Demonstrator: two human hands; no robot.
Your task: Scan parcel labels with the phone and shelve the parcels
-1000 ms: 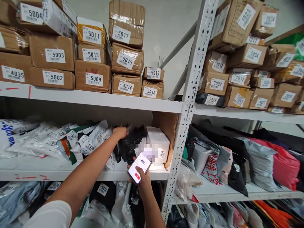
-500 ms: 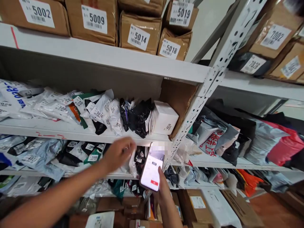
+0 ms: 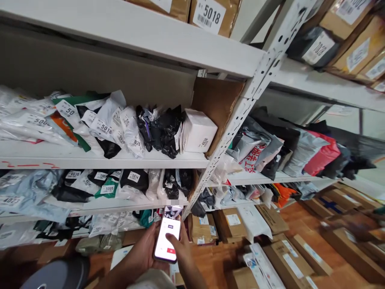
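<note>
Low in the middle of the view I hold a smartphone [image 3: 167, 237] with a lit white screen and a red button. My left hand [image 3: 143, 252] cups its left edge and back. My right hand [image 3: 181, 248] is at its right side, with the thumb lying on the screen. Straight above, on a white shelf [image 3: 90, 161], lie several labelled white and black poly bags [image 3: 132, 132] and a white box [image 3: 198, 131].
A perforated white upright [image 3: 237, 114] divides two shelf bays. Cardboard boxes [image 3: 210, 14] with number labels sit on top. Grey, black and red bags [image 3: 300, 150] fill the right bay. Cardboard boxes [image 3: 270, 241] cover the wooden floor at the right. A dark rounded object [image 3: 57, 275] is at bottom left.
My left hand left the black bags on the shelf and came down to the phone. The view tilted down, and the phone now sits lower, in both hands.
</note>
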